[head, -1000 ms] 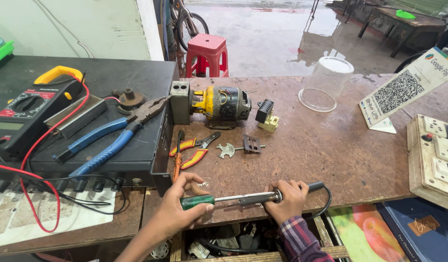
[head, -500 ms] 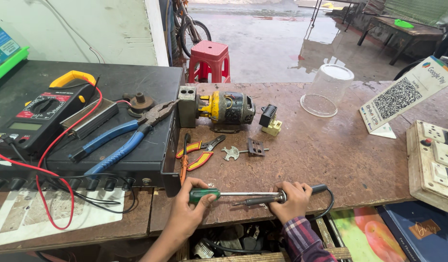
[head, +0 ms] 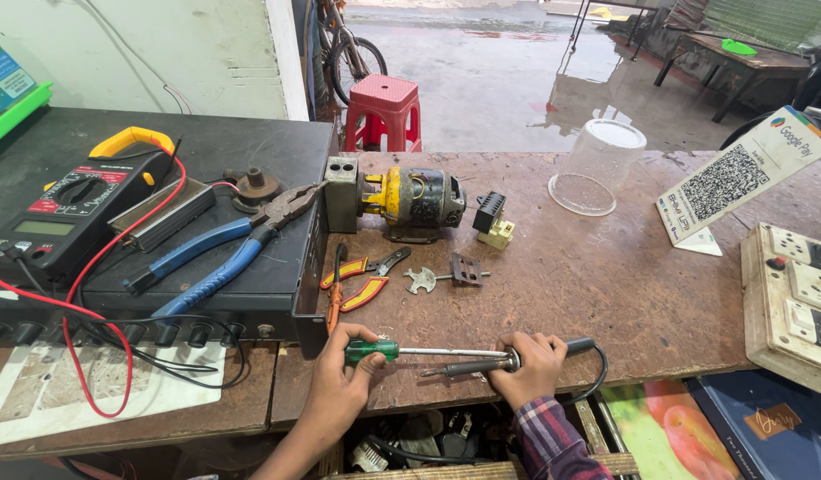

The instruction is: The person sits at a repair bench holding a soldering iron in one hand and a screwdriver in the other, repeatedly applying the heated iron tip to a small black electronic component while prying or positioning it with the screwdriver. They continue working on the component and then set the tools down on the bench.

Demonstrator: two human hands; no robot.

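screwdriver [head: 402, 351]: green handle, shaft level along bench front edge, tip at iron | left hand [head: 339, 373]: fingers clamped on its handle | right hand [head: 535, 364]: closed round soldering iron [head: 468, 366], cord looping right | near: small pliers [head: 357, 276], motor [head: 410, 200] behind, blue pliers [head: 206, 258] on black box [head: 277, 284] left

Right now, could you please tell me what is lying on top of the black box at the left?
On the black box lie blue-handled pliers, a multimeter with red leads, a flat grey block and a small round metal part. Whatever sits beneath them is covered.
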